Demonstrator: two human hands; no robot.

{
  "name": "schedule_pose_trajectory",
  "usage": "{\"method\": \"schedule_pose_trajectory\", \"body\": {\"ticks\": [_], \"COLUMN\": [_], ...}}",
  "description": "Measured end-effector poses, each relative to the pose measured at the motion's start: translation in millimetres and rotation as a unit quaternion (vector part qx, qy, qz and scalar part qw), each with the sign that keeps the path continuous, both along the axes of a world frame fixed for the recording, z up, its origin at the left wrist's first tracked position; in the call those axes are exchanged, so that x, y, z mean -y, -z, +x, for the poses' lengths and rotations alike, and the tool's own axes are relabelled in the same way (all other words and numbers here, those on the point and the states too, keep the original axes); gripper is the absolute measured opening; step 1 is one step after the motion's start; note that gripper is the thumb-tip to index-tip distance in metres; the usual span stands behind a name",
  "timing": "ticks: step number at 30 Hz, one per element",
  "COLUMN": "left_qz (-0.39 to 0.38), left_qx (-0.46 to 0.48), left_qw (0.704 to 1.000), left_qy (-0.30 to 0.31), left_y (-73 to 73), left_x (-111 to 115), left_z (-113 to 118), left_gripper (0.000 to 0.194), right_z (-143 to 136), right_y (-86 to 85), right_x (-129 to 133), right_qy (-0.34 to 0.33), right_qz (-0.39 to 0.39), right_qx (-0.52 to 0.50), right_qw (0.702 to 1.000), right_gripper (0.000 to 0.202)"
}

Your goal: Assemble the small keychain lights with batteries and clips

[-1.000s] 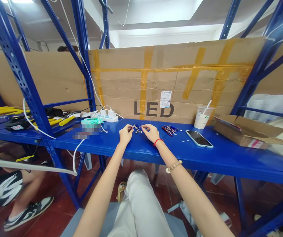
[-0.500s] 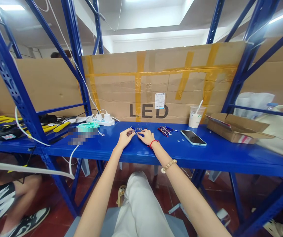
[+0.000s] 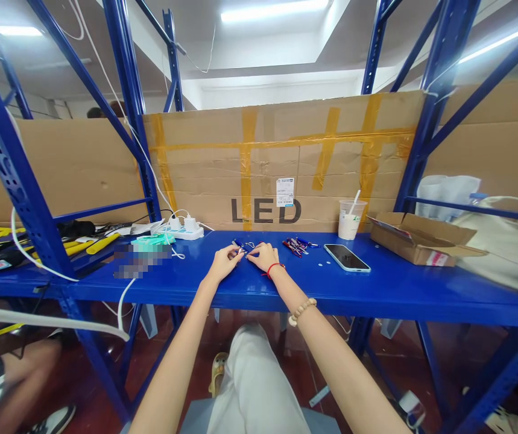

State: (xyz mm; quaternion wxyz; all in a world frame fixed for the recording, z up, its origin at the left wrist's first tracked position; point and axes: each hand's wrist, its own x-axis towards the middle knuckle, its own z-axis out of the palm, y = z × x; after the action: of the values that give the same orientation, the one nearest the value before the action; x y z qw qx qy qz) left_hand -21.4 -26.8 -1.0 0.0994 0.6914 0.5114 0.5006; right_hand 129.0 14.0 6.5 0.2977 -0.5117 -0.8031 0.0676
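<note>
Over the blue tabletop (image 3: pixel 286 286), my left hand (image 3: pixel 225 263) has thumb and fingers closed in a pinch on something small that I cannot make out. Close beside it is my right hand (image 3: pixel 263 258), a red cord at its wrist, its fingertips also pinched near the left ones; what they hold is too small to name. Just beyond the fingertips lies a small blue piece (image 3: pixel 239 244) with a thin metal loop (image 3: pixel 250 245) to its right. To the right of my hands sits a pile of small red and blue pieces (image 3: pixel 295 246), some with metal parts.
A phone (image 3: pixel 347 258), a cup with a straw (image 3: pixel 349 222) and an open cardboard box (image 3: pixel 421 241) stand to the right. On the left are a power strip (image 3: pixel 189 232), a green bundle (image 3: pixel 150 243) and a white cable (image 3: pixel 122 301). A cardboard panel (image 3: pixel 204 175) closes off the back.
My view has tilted up and turned slightly right. Both hands stay close together over the table; the fingers have shifted slightly, and more of the blue piece beyond them shows.
</note>
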Motion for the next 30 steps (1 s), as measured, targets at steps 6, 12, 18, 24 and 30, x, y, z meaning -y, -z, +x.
{"method": "schedule_pose_trajectory", "body": {"ticks": [6, 12, 18, 24, 30], "left_qz": [0.002, 0.017, 0.06, 0.054, 0.026], "left_qx": [-0.002, -0.007, -0.008, -0.002, 0.007], "left_qw": [1.0, 1.0, 0.998, 0.998, 1.0], "left_qy": [0.0, -0.012, -0.035, -0.024, -0.012], "left_y": [0.2, -0.1, -2.0, -1.0, 0.2], "left_x": [-0.2, 0.1, 1.8, 1.6, 1.4], "left_z": [1.3, 0.6, -2.0, -1.0, 1.2], "left_gripper": [0.025, 0.023, 0.017, 0.017, 0.022], "right_z": [-1.4, 0.3, 2.9, 3.4, 2.5], "right_y": [-2.0, -4.0, -4.9, -3.1, -0.9], "right_x": [-1.0, 0.8, 3.3, 3.4, 1.1], "right_qy": [-0.003, -0.007, -0.025, -0.044, -0.086], "right_qz": [0.006, 0.001, -0.008, -0.018, -0.011], "right_qx": [0.003, 0.006, 0.001, -0.009, -0.017], "right_qw": [1.0, 1.0, 1.0, 0.999, 0.996], "right_gripper": [0.019, 0.015, 0.015, 0.016, 0.013]}}
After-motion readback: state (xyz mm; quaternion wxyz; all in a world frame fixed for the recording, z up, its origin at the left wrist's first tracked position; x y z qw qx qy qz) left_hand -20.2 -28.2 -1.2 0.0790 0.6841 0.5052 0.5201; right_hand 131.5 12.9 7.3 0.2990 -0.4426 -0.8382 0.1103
